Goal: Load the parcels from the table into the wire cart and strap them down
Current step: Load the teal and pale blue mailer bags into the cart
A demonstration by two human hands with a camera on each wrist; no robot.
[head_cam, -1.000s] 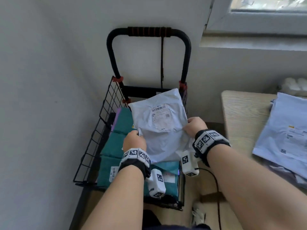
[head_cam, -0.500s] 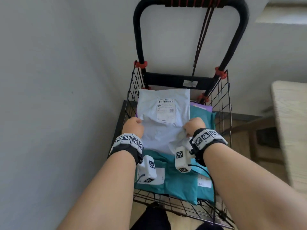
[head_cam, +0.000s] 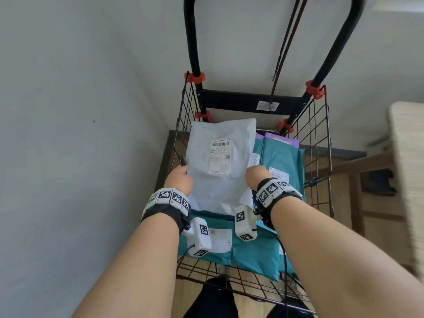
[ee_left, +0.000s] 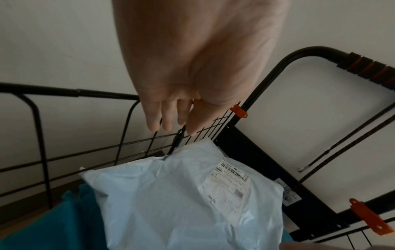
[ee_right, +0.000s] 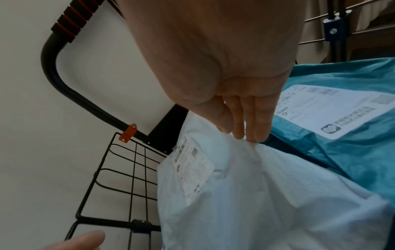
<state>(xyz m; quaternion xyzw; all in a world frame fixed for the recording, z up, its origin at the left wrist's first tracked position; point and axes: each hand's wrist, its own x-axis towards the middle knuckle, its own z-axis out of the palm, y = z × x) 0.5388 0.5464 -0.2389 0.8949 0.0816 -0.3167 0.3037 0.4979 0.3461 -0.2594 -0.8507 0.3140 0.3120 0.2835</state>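
A white plastic parcel (head_cam: 218, 161) with a printed label lies in the black wire cart (head_cam: 319, 138) on top of teal parcels (head_cam: 252, 253). My right hand (head_cam: 255, 177) pinches the white parcel (ee_right: 256, 194) at its right edge, where the plastic puckers up under the fingertips (ee_right: 252, 137). At the parcel's left edge my left hand (head_cam: 179, 180) hovers. In the left wrist view its fingers (ee_left: 153, 123) hang straight, just above the white parcel (ee_left: 181, 203), holding nothing. A dark strap (head_cam: 284, 42) hangs from the cart's handle.
A white wall runs close along the cart's left and back. A purple parcel (head_cam: 282, 140) peeks out under the teal ones at the back right. The wooden table's edge (head_cam: 408, 168) stands to the right, with a chair frame (head_cam: 358, 180) between it and the cart.
The white parcel has come down from in front of the cart's handle onto the teal parcels. My left hand has let go of its left edge; the right still pinches it.
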